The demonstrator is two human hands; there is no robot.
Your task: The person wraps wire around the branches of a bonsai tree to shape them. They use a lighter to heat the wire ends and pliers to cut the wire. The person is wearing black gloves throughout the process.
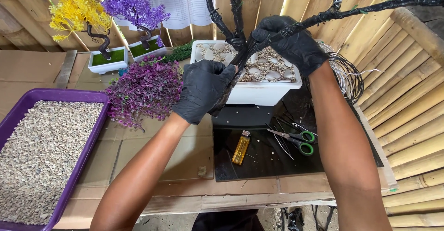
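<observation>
Gloved left hand [203, 90] wrapped around black trunk [240, 57]; right hand [291, 43] gripping wrapped branch [351, 9] above white pebble-filled pot [259, 92].

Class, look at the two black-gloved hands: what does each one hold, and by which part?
Both grip the black wrapped wire tree: the left hand at its trunk base, the right hand around a side branch near the fork.

The lower trunk of the black wrapped tree [236, 62] is covered by the left hand [203, 90], and where it meets the white pot [259, 92] cannot be seen. Its branches are cut off by the top and right edges. The purple tray [69, 184] is cropped at the left and near edges. The wire coil [349, 76] is partly hidden behind the right hand [291, 43] and its forearm. The print on the far papers [178, 2] is too small to be made out.
</observation>
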